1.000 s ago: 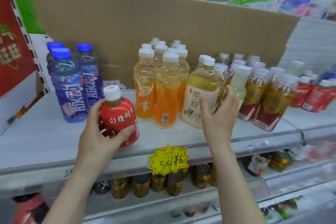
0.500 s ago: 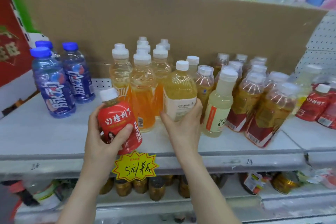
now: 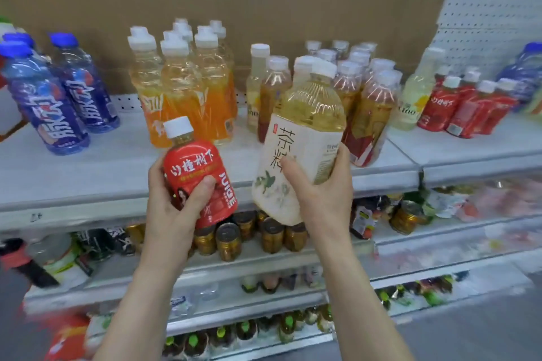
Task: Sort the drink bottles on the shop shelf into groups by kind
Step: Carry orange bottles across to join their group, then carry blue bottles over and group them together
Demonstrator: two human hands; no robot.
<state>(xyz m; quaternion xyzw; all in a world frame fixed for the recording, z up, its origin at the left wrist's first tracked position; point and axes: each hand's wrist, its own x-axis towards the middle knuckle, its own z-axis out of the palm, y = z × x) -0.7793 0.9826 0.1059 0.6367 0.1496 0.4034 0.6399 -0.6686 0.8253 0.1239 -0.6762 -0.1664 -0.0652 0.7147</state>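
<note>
The shop shelf is seen running across the middle of the frame, with drinks already clustered by kind: blue-capped sports drinks at the left edge, orange drinks left of centre, amber tea bottles right of centre, and small red juice bottles at the right. Loose gaps are left between the clusters, presumably so each kind reads as its own group.

And now two strays are held clear of the shelf, in front of its lip. The pale yellow tea bottle is gripped around its lower body by the right hand, tilted with its cap towards the upper right; it is judged to be lifted out because no matching bottle is visible in the row behind it. The red juice bottle is wrapped by the left hand, thumb laid across the label, at centre frame. It is probably bound for the red cluster at the right, well apart from here.
</note>
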